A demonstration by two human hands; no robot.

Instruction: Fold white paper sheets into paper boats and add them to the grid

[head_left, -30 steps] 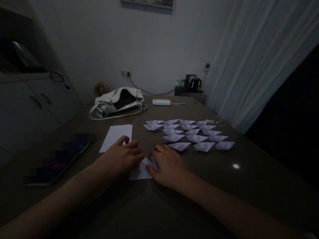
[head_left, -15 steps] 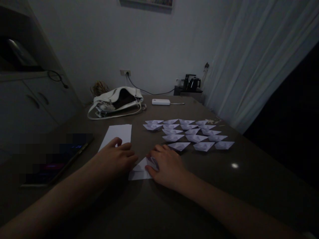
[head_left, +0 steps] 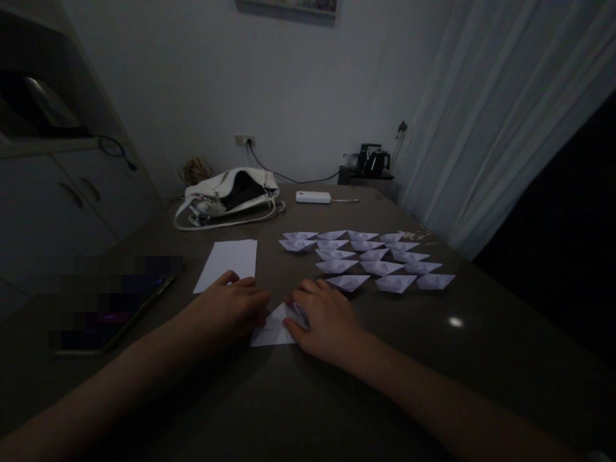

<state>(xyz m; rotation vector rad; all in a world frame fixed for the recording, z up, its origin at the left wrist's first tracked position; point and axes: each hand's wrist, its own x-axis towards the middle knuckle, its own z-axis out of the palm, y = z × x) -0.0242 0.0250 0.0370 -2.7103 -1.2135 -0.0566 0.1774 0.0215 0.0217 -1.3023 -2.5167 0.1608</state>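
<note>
A partly folded white paper (head_left: pixel 273 328) lies on the dark table (head_left: pixel 308 398) in front of me. My left hand (head_left: pixel 230 308) rests knuckles up at its left edge, fingers curled onto the paper. My right hand (head_left: pixel 323 318) lies on the paper's right side, fingers pressing the fold down. Beyond my right hand, several finished folded paper boats (head_left: pixel 366 258) sit in rows. A small stack of plain white sheets (head_left: pixel 228 258) lies just past my left hand.
A white handbag (head_left: pixel 230 196) and a white power bank (head_left: pixel 312 197) with its cable sit at the table's far side. A phone (head_left: pixel 115 301) lies at the left. A kettle (head_left: pixel 371 160) stands on a low stand by the curtain. Cabinets line the left wall.
My left hand drew back a little to the left, then returned to the paper's left edge. My right hand stays on the fold.
</note>
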